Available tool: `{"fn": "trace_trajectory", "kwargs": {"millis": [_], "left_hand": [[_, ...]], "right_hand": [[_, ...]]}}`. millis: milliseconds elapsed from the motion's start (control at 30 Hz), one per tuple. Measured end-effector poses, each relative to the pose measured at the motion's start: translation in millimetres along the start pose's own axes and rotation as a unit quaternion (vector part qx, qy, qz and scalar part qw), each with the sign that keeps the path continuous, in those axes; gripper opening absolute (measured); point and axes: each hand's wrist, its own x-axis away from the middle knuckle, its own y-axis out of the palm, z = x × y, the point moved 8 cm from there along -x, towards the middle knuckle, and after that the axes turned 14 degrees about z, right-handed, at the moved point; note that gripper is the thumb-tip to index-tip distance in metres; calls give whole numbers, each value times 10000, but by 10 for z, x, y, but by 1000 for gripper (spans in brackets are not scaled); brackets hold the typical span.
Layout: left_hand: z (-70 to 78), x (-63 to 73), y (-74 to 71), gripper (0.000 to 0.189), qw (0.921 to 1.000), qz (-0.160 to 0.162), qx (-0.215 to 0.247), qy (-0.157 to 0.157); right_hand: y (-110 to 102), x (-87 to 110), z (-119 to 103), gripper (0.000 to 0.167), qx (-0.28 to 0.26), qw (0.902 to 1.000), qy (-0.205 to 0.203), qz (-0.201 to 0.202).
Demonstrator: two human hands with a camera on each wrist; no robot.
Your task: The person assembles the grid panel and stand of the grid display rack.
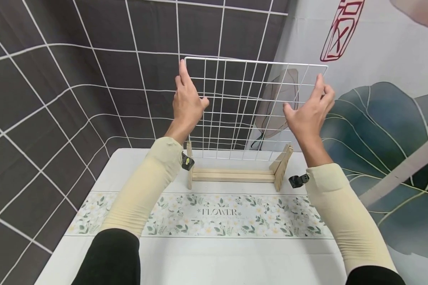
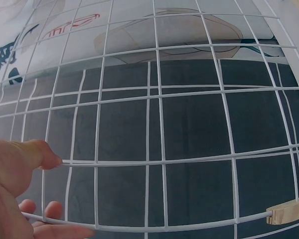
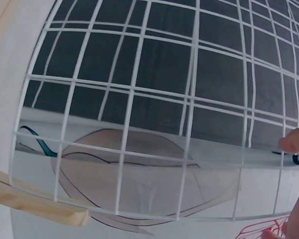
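Observation:
A white wire grid panel (image 1: 256, 61) stands nearly upright above a pale wooden stand (image 1: 233, 177) with two end uprights. Its lower corners are at those uprights; in the left wrist view the side wire meets the end of a wooden upright (image 2: 289, 211). My left hand (image 1: 188, 101) holds the panel's left side, thumb on a wire in front, fingertips around the edge wire. On the opposite side my right hand (image 1: 310, 113) grips the right edge, thumb in front. Only part of the right hand (image 3: 298, 169) shows in its wrist view.
The stand rests on a white table (image 1: 235, 257) with a flower-printed band (image 1: 219, 221) across it. A dark checked curtain (image 1: 157, 27) hangs behind and left. To the right is a white curtain with large painted leaves (image 1: 371, 118), crossed by a pale pole (image 1: 406, 168).

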Motion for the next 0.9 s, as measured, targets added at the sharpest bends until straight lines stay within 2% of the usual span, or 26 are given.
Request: {"fn": "trace_trajectory", "kwargs": {"millis": [200, 333, 633, 900], "left_hand": [[2, -4, -10, 117, 10000, 30, 28, 14], [5, -12, -15, 117, 10000, 54, 40, 33], [4, -18, -19, 118, 10000, 5, -37, 35], [26, -6, -16, 117, 9992, -74, -348, 200]], "right_hand": [[50, -108, 87, 109, 260, 9950, 710, -653], [70, -152, 111, 115, 278, 9906, 982, -916], [125, -189, 128, 117, 368, 9854, 1136, -1211], [135, -202, 165, 116, 499, 9872, 1041, -1105]]}}
